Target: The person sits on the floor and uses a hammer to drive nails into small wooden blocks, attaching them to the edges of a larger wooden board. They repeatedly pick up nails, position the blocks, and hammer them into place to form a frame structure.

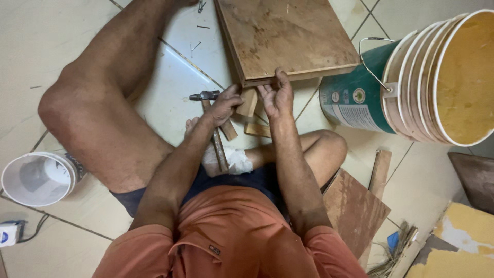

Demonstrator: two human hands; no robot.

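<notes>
I sit on a tiled floor with a square plywood board (288, 36) lying in front of me. My right hand (276, 96) rests against the board's near edge, thumb on top. My left hand (225, 104) pinches a small strip of wood (249, 102) just under that edge. A hammer (213, 128) with a wooden handle lies on the floor below my left wrist, its steel head (204, 95) pointing left. More small wood pieces (256, 129) lie between my hands and my legs.
A stack of tipped buckets (411, 87), green outside and yellow inside, lies at the right. A white bucket (38, 177) stands at the left. Plywood offcuts (355, 208) lie by my right knee. Loose nails (195, 47) are scattered beyond the hammer.
</notes>
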